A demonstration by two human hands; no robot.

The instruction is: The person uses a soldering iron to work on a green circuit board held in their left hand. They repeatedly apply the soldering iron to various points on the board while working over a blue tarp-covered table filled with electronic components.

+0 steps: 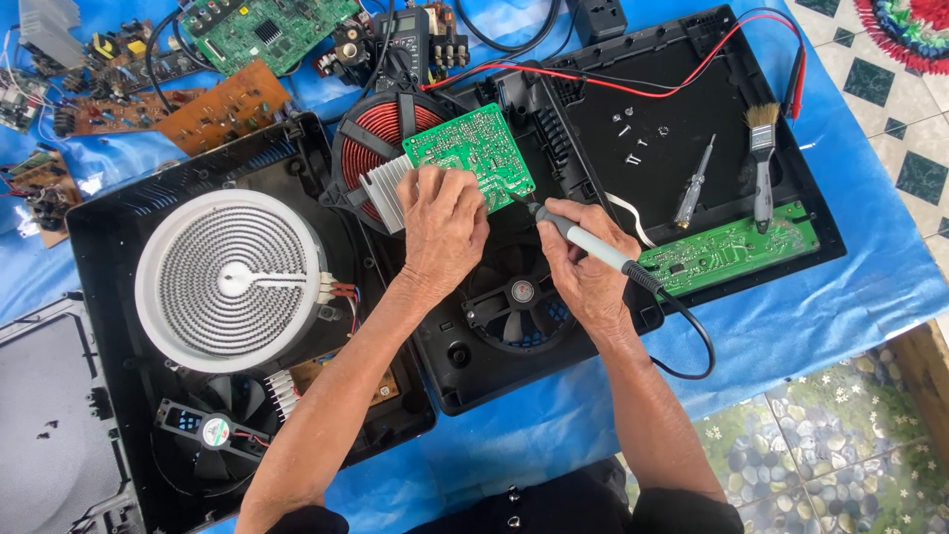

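My left hand rests on a green circuit board with a finned metal heatsink, pressing it against the open cooker housing. My right hand grips a grey soldering iron. Its tip touches the board's lower right corner. A black cord runs from the iron across the blue sheet. Under the board lies a red copper coil, and below my hands sits a black fan.
A black housing at left holds a white round heater and a second fan. On the black lid at right lie a paintbrush, a screwdriver, loose screws and a long green board. Several boards and a multimeter are at the top.
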